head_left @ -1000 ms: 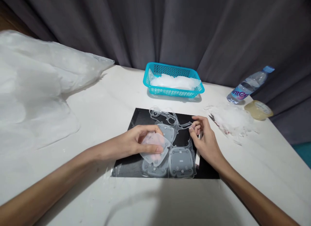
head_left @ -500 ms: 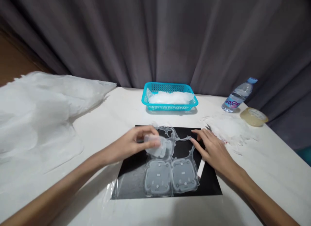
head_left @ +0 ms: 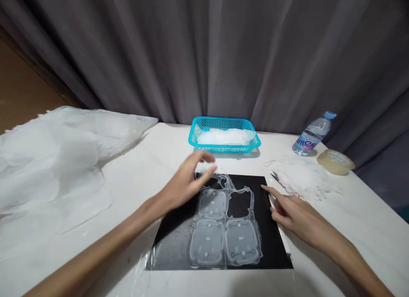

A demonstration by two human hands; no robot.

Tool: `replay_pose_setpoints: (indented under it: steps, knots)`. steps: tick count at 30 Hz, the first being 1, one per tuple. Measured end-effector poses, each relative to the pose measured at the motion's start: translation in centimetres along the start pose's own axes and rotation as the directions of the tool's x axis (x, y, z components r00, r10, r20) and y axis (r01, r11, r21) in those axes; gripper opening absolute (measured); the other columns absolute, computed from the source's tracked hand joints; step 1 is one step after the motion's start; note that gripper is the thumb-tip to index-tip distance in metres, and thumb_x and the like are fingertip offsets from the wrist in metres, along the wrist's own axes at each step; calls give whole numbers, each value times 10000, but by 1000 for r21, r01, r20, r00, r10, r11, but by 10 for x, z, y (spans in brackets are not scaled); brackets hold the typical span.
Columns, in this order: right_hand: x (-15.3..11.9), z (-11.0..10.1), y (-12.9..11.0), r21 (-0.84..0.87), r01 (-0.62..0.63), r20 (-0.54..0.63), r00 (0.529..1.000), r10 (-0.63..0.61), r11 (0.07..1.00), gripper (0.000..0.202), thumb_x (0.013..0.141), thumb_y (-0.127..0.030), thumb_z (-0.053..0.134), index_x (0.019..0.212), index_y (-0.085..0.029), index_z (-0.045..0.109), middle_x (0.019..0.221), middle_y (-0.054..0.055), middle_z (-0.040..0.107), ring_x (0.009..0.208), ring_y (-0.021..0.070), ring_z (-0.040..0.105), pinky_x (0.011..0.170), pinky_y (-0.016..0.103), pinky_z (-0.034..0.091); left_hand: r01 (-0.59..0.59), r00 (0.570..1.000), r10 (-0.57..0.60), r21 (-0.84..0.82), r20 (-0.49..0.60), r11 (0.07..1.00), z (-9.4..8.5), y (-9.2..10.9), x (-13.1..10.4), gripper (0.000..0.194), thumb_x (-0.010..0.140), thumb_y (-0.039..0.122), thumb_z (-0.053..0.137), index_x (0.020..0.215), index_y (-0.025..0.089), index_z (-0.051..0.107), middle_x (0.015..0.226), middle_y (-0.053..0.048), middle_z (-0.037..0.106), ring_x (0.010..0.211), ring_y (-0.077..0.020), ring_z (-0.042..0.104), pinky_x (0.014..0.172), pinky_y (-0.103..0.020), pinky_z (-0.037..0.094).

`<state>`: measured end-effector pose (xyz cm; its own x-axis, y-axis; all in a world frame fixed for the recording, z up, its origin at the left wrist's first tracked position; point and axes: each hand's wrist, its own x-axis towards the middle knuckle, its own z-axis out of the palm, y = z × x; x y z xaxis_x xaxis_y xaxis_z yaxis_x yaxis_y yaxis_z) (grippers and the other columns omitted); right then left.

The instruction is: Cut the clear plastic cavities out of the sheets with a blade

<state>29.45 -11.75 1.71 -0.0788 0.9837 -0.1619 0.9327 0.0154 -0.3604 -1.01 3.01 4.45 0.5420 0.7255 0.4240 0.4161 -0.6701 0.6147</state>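
Observation:
A black sheet (head_left: pixel 275 241) lies on the white table, with a clear plastic piece (head_left: pixel 226 233) on it. The plastic shows three whole rounded-square panels and open cut-out shapes at the top. My left hand (head_left: pixel 191 177) is over the sheet's upper left edge, thumb and fingers apart, blurred; a whitish translucent thing shows beneath it, and no grip on it is visible. At the sheet's right edge rests my right hand (head_left: pixel 294 214), index finger stretched onto the black surface, holding nothing visible.
Behind the sheet stands a turquoise basket (head_left: pixel 224 149) with white material in it. White fluffy sheets (head_left: pixel 57 160) cover the left side. At right are scissors tips (head_left: pixel 275 177), white scraps (head_left: pixel 302 175), a tape roll (head_left: pixel 336 162) and a water bottle (head_left: pixel 311 135).
My left hand has moved up from the upper left panel, and the translucent piece it held is no longer over that panel. My right hand has shifted right and down, off the plastic.

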Motion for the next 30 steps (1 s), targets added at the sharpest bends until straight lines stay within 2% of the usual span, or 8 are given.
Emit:
replay_pose_setpoints:
  steps: [3, 6, 11, 16, 19, 22, 26, 30]
  knots:
    - [-1, -7, -4, 35, -3, 9, 1000, 2, 999, 564, 956, -204, 468, 1516, -239, 518, 826, 18, 683, 746, 213, 661, 713, 330, 477, -33, 907, 21, 21, 420, 999, -1, 20, -47, 400, 997, 503, 641, 1322, 278, 578, 1356, -69, 639, 1251, -280, 595, 1087, -442, 477]
    - [-3, -19, -10, 155, 52, -42, 998, -46, 987, 395, 988, -242, 483, 1341, -260, 658, 852, 8, 693, 785, 198, 676, 752, 320, 502, -58, 844, 40, 16, 535, 998, -2, 18, -65, 515, 969, 551, 667, 1403, 296, 558, 1510, -73, 554, 1391, -309, 515, 1165, -459, 426]
    - [-8, -30, -13, 279, 275, -220, 951, -218, 920, 325, 1036, -297, 539, 1349, -322, 620, 1124, 18, 725, 1013, 191, 697, 832, 285, 538, -31, 840, 14, 22, 542, 999, -4, 1, -63, 581, 979, 579, 637, 1474, 303, 505, 1606, -74, 463, 1466, -294, 458, 1205, -431, 409]
    - [0, -6, -18, 165, 394, -495, 826, -269, 904, 192, 1013, -419, 641, 995, -229, 619, 890, 19, 670, 804, 182, 658, 791, 300, 530, -75, 863, 39, 51, 504, 996, -4, -6, -64, 626, 933, 625, 674, 1447, 290, 551, 1582, -89, 497, 1425, -332, 497, 1183, -474, 419]
    - [5, 11, -37, 248, 386, -433, 865, -255, 888, 447, 1086, -574, 359, 998, -226, 626, 832, 23, 602, 709, 169, 591, 692, 294, 519, -116, 868, 71, 63, 491, 991, 0, -9, -65, 634, 932, 644, 660, 1436, 277, 551, 1559, -98, 516, 1397, -335, 513, 1166, -488, 415]
    - [8, 19, -61, 333, 462, -300, 878, -372, 822, 702, 1045, -687, 145, 1314, -248, 622, 1076, 96, 614, 911, 210, 635, 797, 337, 567, -138, 872, 84, 77, 482, 987, 3, -10, -66, 666, 921, 672, 653, 1428, 256, 539, 1539, -108, 524, 1385, -338, 511, 1147, -491, 412]
    - [17, 22, -83, 437, 524, -247, 852, -462, 732, 377, 1111, -476, 369, 1244, -249, 640, 1193, 91, 621, 1104, 200, 641, 991, 335, 536, -140, 883, 88, 79, 460, 987, 6, -8, -67, 681, 907, 695, 651, 1402, 239, 542, 1505, -114, 545, 1366, -341, 520, 1138, -488, 403]
    - [28, 27, -88, 492, 523, -204, 846, -492, 696, 104, 1054, -280, 580, 1076, -242, 673, 1102, 43, 680, 1046, 175, 673, 968, 300, 533, -135, 886, 89, 69, 455, 988, 7, -7, -68, 677, 910, 705, 639, 1385, 232, 544, 1493, -120, 550, 1350, -337, 528, 1124, -479, 408]
